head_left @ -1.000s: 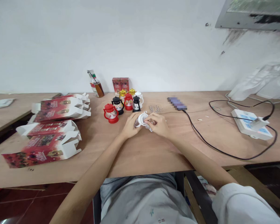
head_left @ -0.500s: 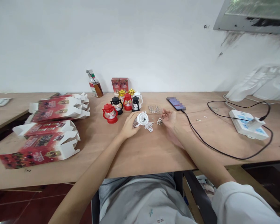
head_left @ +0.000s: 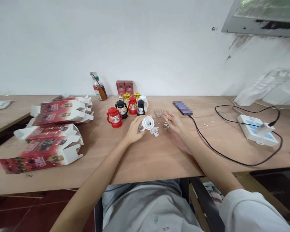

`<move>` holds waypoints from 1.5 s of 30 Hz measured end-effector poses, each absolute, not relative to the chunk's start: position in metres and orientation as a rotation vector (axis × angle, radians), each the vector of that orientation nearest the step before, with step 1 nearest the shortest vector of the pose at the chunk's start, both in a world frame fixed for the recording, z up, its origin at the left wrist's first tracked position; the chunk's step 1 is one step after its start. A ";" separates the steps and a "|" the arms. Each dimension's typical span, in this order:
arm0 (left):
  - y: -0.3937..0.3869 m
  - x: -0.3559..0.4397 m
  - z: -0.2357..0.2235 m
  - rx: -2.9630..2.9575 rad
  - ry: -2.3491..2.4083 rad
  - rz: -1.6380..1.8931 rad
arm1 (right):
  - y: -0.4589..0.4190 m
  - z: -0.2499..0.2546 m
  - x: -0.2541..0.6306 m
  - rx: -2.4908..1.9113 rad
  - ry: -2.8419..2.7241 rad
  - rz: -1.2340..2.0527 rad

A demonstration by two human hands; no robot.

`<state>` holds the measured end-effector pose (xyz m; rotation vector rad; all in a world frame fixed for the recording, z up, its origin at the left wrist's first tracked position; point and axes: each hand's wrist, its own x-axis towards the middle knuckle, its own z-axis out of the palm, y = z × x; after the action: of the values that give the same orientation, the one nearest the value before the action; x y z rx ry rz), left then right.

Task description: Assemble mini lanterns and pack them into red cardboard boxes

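White toy lantern (head_left: 147,123), tipped, base toward camera, frame centre on counter (head_left: 145,154): left hand (head_left: 134,129) grip closed around it. Right hand (head_left: 174,121) fingers spread, holding nothing, beside small metal parts (head_left: 166,126).

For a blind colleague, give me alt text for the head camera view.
The left hand holds a white plastic toy lantern tipped over on a wooden table, while the open right hand reaches over small metal parts.

Flattened red gift boxes (head_left: 49,129) stacked at left of a wooden table (head_left: 145,158), small lanterns (head_left: 127,109) clustered mid-table, what looks like a spray bottle (head_left: 99,87) by the wall, phone (head_left: 183,107), white power strip (head_left: 257,132) at right
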<state>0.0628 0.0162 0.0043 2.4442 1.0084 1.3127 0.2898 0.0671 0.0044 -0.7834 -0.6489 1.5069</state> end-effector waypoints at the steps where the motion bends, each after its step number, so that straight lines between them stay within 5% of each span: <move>1: 0.016 0.063 0.004 2.444 1.009 1.311 | 0.066 0.005 0.288 -0.767 -0.673 1.479; 9: 0.018 0.062 0.001 2.456 0.990 1.310 | 0.044 0.016 0.262 -0.798 -0.968 1.233; 21: 0.014 0.065 0.004 2.450 0.976 1.268 | -0.001 0.018 0.244 -0.810 -1.749 0.435; 38: 0.019 0.062 0.001 2.347 1.033 1.450 | 0.000 0.017 0.246 -0.649 -2.114 0.145; 45: 0.017 0.063 0.005 2.335 1.081 1.460 | 0.012 0.012 0.257 -0.916 -1.970 0.077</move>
<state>0.0633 0.0167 0.0053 2.3355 1.0810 1.4602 0.2574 0.0125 0.0119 -0.9156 -1.9699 0.0770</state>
